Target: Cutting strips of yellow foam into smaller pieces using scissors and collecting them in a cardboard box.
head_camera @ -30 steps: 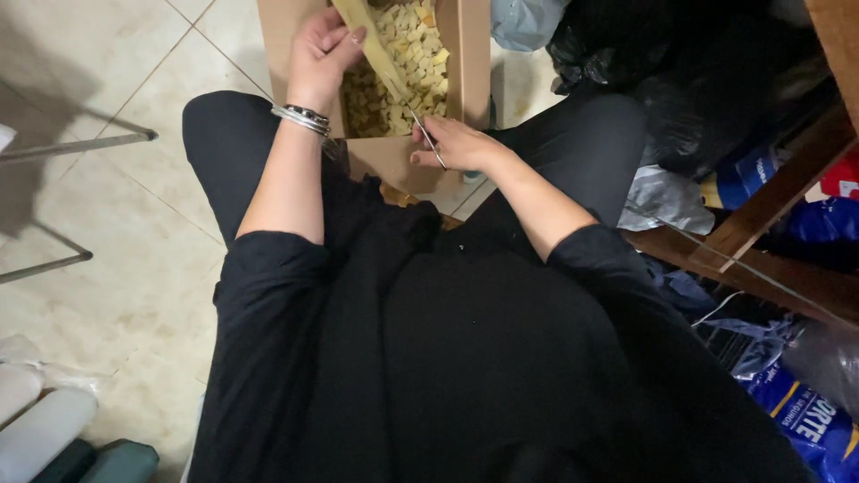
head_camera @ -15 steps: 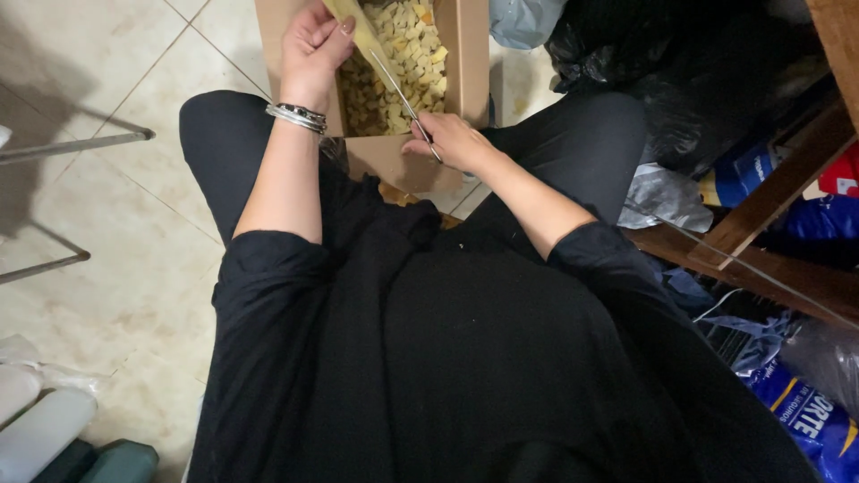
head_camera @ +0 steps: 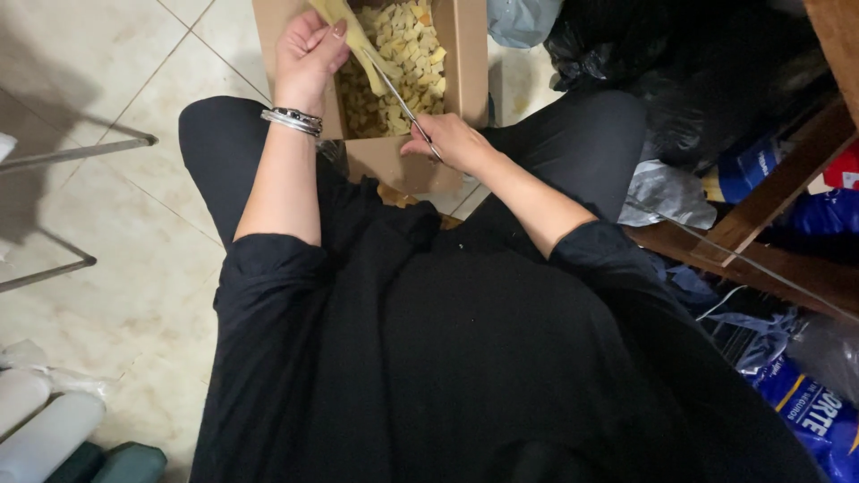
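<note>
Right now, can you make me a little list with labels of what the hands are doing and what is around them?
left hand: holds up a pale yellow strip over the box
right hand: grips scissors, blades at the strip
cardboard box: open, full of small yellow cut pieces
bracelets: silver, on the left wrist
floor: pale tiles
beside the box: black bags

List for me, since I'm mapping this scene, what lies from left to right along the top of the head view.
Pale tiled floor → left hand gripping a yellow strip → brown cardboard box of small yellow cut pieces → black plastic bag → brown wooden shelf frame.
</note>
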